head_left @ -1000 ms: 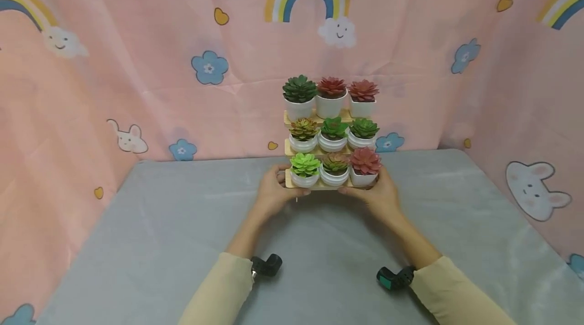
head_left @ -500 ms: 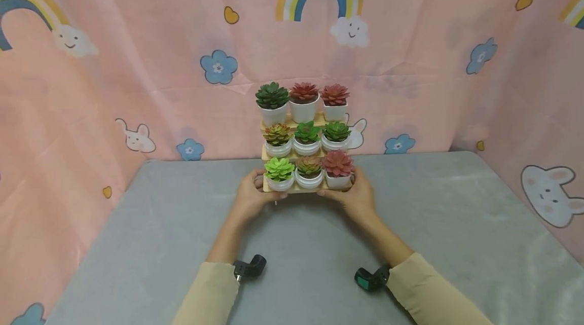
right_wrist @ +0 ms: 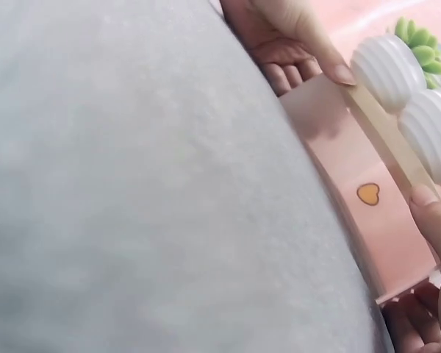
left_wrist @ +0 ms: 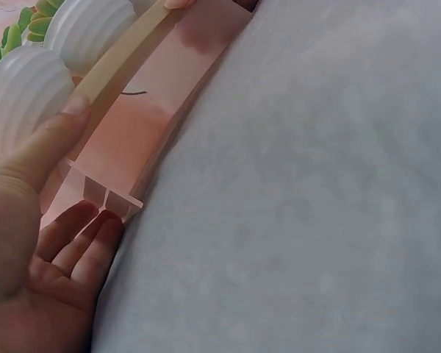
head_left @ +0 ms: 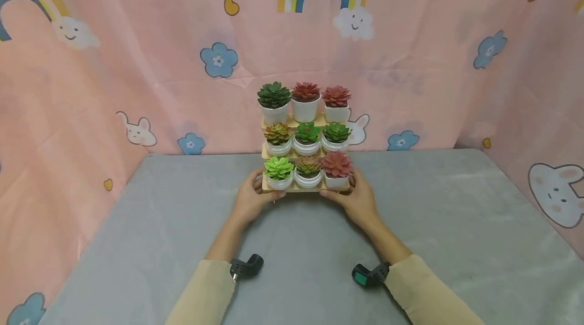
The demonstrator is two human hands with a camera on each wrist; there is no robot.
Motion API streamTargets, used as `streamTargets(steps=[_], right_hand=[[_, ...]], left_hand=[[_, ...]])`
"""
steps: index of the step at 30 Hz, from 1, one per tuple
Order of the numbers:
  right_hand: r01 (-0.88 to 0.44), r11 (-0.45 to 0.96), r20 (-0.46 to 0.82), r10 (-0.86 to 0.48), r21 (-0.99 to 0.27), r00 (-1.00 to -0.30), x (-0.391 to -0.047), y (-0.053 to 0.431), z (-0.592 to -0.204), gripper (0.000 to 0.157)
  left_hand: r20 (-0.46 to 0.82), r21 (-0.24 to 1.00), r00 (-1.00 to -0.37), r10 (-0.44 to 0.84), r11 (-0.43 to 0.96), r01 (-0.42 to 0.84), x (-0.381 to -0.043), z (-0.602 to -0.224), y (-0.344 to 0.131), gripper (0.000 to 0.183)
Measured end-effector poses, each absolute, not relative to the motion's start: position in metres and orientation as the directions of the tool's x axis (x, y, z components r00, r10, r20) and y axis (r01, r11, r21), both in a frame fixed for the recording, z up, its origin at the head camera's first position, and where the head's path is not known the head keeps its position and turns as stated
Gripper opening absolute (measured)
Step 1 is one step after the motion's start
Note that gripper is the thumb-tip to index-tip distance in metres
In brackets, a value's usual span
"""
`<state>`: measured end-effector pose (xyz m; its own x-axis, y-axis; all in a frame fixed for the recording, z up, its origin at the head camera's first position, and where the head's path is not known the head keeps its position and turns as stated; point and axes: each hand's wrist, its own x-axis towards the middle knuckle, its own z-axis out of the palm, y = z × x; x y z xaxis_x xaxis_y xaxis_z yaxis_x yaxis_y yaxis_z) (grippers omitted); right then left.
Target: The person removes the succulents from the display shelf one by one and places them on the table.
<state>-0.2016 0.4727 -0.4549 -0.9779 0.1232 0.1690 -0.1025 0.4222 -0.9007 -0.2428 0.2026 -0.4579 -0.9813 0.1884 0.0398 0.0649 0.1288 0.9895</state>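
Observation:
In the head view, a three-tier display stand with light wooden shelves [head_left: 303, 189] holds several small succulents in white pots. A lime-green succulent [head_left: 279, 168], a brownish-green succulent [head_left: 308, 165] and a pink-red succulent [head_left: 337, 164] fill the lowest tier. My left hand [head_left: 251, 197] grips the stand's left end, thumb on the front board [left_wrist: 112, 62] and fingers by a clear plastic side piece [left_wrist: 106, 193]. At the right end, my right hand [head_left: 357, 199] grips likewise, thumb along the board's front. Whether the stand touches the table cannot be told.
A grey cloth-covered table [head_left: 182, 223] spreads beneath the stand. Behind it hangs a pink curtain [head_left: 150, 56] printed with rainbows, flowers and rabbits. A black wrist camera [head_left: 248, 266] sits on the left wrist, another black wrist camera [head_left: 370, 275] on the right.
Held by both hands, the stand has shifted left over the table, mostly in the first half second. Since then it has hardly moved, and the grip looks unchanged.

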Motion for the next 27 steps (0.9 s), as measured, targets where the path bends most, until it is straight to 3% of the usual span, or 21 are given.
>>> streamTargets(steps=[7, 16, 22, 27], right_hand=[[-0.117, 0.324, 0.14, 0.047, -0.939, -0.989, -0.205, 0.481, -0.458, 0.073], [-0.114, 0.296, 0.125, 0.02, -0.948, -0.992, -0.204, 0.483, -0.458, 0.078], [-0.105, 0.308, 0.115, 0.015, -0.946, -0.993, -0.203, 0.483, -0.458, 0.076], [-0.108, 0.299, 0.116, 0.01, -0.948, -0.993, -0.205, 0.481, -0.457, 0.074]], left_hand=[[0.066, 0.988, -0.977, 0.203, 0.125, 0.093, -0.244, -0.46, 0.2, 0.073], [0.05, 0.954, -0.946, 0.321, 0.264, 0.14, -0.246, -0.434, 0.166, 0.083], [0.192, 0.942, -0.932, 0.308, 0.208, 0.263, -0.241, -0.406, 0.151, 0.08], [0.184, 0.944, -0.879, 0.44, 0.171, 0.283, -0.237, -0.394, 0.164, 0.088]])
